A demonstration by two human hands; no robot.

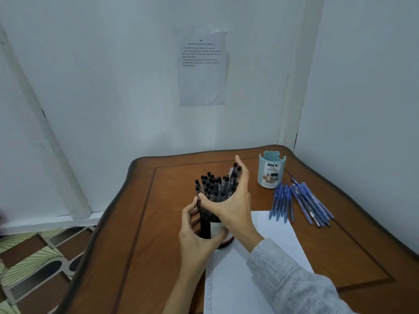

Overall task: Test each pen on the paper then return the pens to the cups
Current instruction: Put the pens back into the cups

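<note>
the dark cup [205, 225] stands upright near the middle of the table [136, 245], packed with black pens [210, 186] that stick up out of its mouth, caps up. the left hand [195, 241] grips the cup from its 8 o'clock side, fingers curled round the lower wall. the right hand [231, 205] comes in from 4 o'clock and grasps the bundle of pens just above the rim, thumb on the near-left side and fingers wrapped round the far-right side. a few pens at 1 o'clock in the bundle stand higher than the rest, against those fingers. a grey sleeve [290, 282] covers the right forearm.

the paper [249, 279] lies flat from the cup's 3 o'clock down to 5 o'clock, with faint rows of marks down its left edge. the cup's base sits at the paper's far left corner; whether it rests on the paper cannot be told.

at 2 o'clock from the dark cup, well apart, a blue cup [271, 172] stands upright with a label facing the camera. just beside it, at its 5 o'clock, blue pens [299, 203] lie loose on the table in two fanned groups, the nearer ends close to the paper's far right corner.

at 12 o'clock a printed sheet [201, 69] is stuck to the wall [102, 87]. at 9 o'clock, past the table edge, is patterned floor [34, 257].
</note>
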